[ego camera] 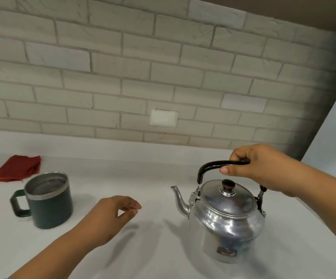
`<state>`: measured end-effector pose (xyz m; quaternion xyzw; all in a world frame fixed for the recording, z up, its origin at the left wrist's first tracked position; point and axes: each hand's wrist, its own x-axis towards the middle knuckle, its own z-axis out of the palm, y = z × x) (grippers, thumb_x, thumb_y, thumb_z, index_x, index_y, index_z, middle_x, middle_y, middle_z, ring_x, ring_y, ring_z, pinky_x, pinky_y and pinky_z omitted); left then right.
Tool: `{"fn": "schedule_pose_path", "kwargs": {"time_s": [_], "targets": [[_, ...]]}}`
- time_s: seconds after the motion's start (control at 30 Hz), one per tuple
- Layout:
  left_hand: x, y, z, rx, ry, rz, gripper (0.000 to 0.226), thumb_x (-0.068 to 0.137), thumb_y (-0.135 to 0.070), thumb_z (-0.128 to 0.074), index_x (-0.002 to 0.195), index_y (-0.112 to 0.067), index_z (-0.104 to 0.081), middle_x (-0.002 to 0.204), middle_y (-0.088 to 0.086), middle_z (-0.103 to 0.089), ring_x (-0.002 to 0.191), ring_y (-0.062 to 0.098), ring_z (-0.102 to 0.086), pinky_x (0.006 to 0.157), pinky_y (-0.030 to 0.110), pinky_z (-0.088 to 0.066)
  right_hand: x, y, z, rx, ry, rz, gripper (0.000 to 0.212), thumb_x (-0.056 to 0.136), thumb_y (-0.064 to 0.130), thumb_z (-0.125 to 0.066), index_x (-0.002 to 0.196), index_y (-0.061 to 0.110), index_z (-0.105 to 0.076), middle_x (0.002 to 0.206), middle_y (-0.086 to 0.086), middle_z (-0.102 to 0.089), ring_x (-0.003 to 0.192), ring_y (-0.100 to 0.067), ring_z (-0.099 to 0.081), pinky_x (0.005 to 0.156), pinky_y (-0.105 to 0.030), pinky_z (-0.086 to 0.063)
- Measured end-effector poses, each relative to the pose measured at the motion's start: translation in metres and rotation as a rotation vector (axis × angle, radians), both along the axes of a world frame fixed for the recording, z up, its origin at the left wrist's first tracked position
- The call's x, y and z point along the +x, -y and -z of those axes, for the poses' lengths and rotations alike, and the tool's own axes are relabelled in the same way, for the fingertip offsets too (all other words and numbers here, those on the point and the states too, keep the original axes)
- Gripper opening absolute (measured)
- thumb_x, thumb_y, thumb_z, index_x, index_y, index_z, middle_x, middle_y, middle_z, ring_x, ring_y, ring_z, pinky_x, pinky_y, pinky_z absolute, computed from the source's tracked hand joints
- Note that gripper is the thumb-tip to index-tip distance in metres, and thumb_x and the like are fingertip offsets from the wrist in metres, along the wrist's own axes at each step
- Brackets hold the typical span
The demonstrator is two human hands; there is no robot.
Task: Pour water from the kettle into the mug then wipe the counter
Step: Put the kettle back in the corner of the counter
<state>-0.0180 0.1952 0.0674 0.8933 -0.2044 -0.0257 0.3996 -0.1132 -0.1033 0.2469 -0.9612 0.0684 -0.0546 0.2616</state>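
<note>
Two hands are out, one working. My right hand [259, 168] is curled round the kettle's [223, 218] black handle [219, 165], fingers over the top, thumb beneath. My left hand [110, 214] hovers loosely curled and holds nothing. The kettle appears to sit on the counter [143, 168] at four o'clock, spout [178, 198] aimed toward nine. The mug [48, 202] stands at eight o'clock, the cloth [15, 168] beyond it at nine. I judge the kettle stiff, slick metal, heavy if full. The handle looks hinged, so the body may swing. Gripping mid-handle should balance it, and the lid could slip when tilted.
</note>
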Motion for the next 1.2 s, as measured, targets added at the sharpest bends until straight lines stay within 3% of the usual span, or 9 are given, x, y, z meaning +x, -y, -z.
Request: {"fn": "schedule_pose_path", "kwargs": {"time_s": [0.17, 0.37, 0.57, 0.73, 0.87, 1.0, 1.07, 1.13, 1.2], "targets": [[-0.007, 0.055, 0.012, 0.044, -0.020, 0.025, 0.012, 0.085, -0.037, -0.059, 0.082, -0.046, -0.066, 0.093, -0.024, -0.068, 0.090, -0.016, -0.056, 0.071, 0.010, -0.041, -0.002, 0.058, 0.009, 0.017, -0.043, 0.008, 0.033, 0.070, 0.043, -0.077, 0.067, 0.013, -0.064, 0.048, 0.006, -0.042, 0.038, -0.006, -0.034, 0.038, -0.017, -0.028], [-0.010, 0.122, 0.034, 0.195, 0.027, 0.129, 0.017, 0.088, -0.040, -0.053, 0.102, -0.041, -0.062, 0.112, -0.023, -0.057, 0.106, -0.002, -0.054, 0.093, 0.018, -0.041, 0.001, 0.120, 0.021, 0.095, -0.042, 0.034, 0.040, 0.068, 0.045, -0.077, 0.069, 0.008, -0.062, 0.055, -0.001, -0.042, 0.053, -0.018, -0.035, 0.048, -0.028, -0.027], [0.008, 0.176, 0.049, 0.397, 0.174, 0.230, 0.046, 0.090, -0.046, -0.046, 0.134, -0.033, -0.043, 0.139, -0.017, -0.040, 0.130, 0.007, -0.037, 0.103, 0.022, -0.035, 0.013, 0.176, 0.035, 0.156, -0.030, 0.096, 0.039, 0.069, 0.046, -0.076, 0.063, 0.012, -0.058, 0.040, 0.009, -0.036, 0.040, -0.010, -0.031, 0.042, -0.023, -0.026], [0.032, 0.211, 0.051, 0.427, 0.232, 0.218, 0.050, 0.090, -0.045, -0.045, 0.137, -0.030, -0.038, 0.143, -0.013, -0.036, 0.132, 0.008, -0.034, 0.105, 0.024, -0.034, 0.035, 0.215, 0.045, 0.170, -0.014, 0.141, 0.042, 0.067, 0.047, -0.077, 0.060, 0.012, -0.056, 0.040, 0.008, -0.038, 0.033, -0.005, -0.032, 0.037, -0.019, -0.028], [0.047, 0.232, 0.055, 0.506, 0.244, 0.222, 0.056, 0.090, -0.050, -0.042, 0.141, -0.026, -0.034, 0.146, -0.011, -0.032, 0.133, 0.011, -0.033, 0.106, 0.025, -0.034, 0.061, 0.248, 0.051, 0.193, 0.045, 0.228, 0.054, 0.056, 0.065, -0.070, 0.056, 0.013, -0.057, 0.053, 0.004, -0.054, 0.054, -0.011, -0.050, 0.053, -0.024, -0.038], [0.059, 0.242, 0.057, 0.578, 0.231, 0.212, 0.061, 0.088, -0.056, -0.041, 0.139, -0.025, -0.036, 0.144, -0.010, -0.035, 0.130, 0.013, -0.036, 0.104, 0.026, -0.035, 0.093, 0.280, 0.066, 0.183, 0.116, 0.316, 0.062, 0.059, 0.073, -0.065, 0.067, 0.012, -0.069, 0.089, -0.018, -0.070, 0.085, -0.029, -0.063, 0.070, -0.035, -0.045], [0.063, 0.245, 0.057, 0.602, 0.203, 0.216, 0.056, 0.085, -0.058, -0.045, 0.130, -0.024, -0.046, 0.138, -0.009, -0.042, 0.123, 0.014, -0.042, 0.099, 0.026, -0.039, 0.109, 0.293, 0.075, 0.163, 0.132, 0.352, 0.057, 0.063, 0.073, -0.063, 0.058, 0.016, -0.066, 0.078, -0.014, -0.069, 0.080, -0.031, -0.063, 0.069, -0.036, -0.045], [0.066, 0.246, 0.060, 0.622, 0.177, 0.221, 0.049, 0.083, -0.058, -0.050, 0.119, -0.024, -0.053, 0.129, -0.010, -0.046, 0.115, 0.013, -0.045, 0.093, 0.026, -0.041, 0.124, 0.302, 0.084, 0.163, 0.148, 0.374, 0.058, 0.063, 0.073, -0.062, 0.040, 0.019, -0.056, 0.052, -0.003, -0.057, 0.064, -0.028, -0.058, 0.063, -0.035, -0.043], [0.068, 0.245, 0.062, 0.611, 0.169, 0.228, 0.047, 0.081, -0.059, -0.052, 0.116, -0.027, -0.053, 0.122, -0.011, -0.048, 0.108, 0.011, -0.045, 0.090, 0.025, -0.042, 0.137, 0.310, 0.091, 0.151, 0.154, 0.393, 0.060, 0.065, 0.072, -0.060, 0.036, 0.020, -0.052, 0.039, 0.005, -0.046, 0.056, -0.026, -0.050, 0.058, -0.033, -0.039]]}}
